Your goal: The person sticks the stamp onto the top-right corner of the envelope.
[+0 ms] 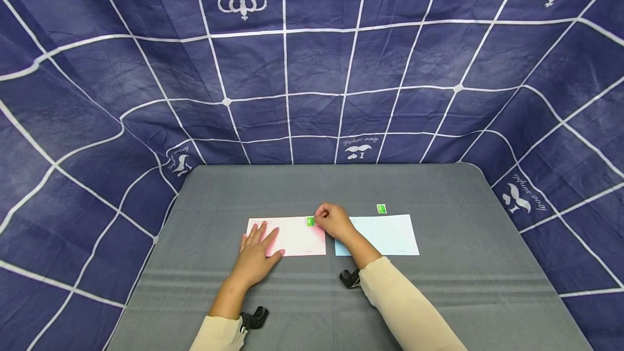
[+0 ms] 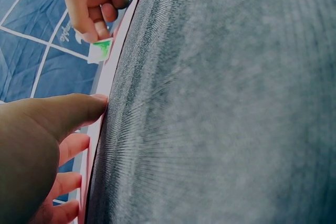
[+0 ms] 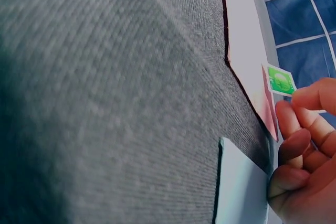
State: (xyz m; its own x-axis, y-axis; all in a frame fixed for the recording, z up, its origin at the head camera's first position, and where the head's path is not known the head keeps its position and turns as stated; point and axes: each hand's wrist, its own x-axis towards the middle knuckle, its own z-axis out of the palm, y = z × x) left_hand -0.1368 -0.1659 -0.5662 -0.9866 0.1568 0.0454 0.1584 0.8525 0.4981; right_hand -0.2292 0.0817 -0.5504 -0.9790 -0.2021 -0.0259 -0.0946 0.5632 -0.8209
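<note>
A pink envelope (image 1: 297,240) lies flat on the grey table, its left part under my left hand (image 1: 257,256), whose spread fingers rest on it. Between thumb and finger, my right hand (image 1: 336,222) pinches a small green stamp (image 1: 310,222) with a white border by its edge. In the head view the stamp overlaps the envelope's upper right corner; the right wrist view shows the stamp (image 3: 281,81) tilted up over that end. Beneath the right wrist lies a light blue envelope (image 1: 390,234), partly covered by the hand and forearm.
A second green stamp (image 1: 381,208) lies on the grey tabletop (image 1: 292,188), just beyond the blue envelope. Dark blue cloth (image 1: 317,64) with white grid lines hangs behind the table and along both sides. Each wrist wears a black camera.
</note>
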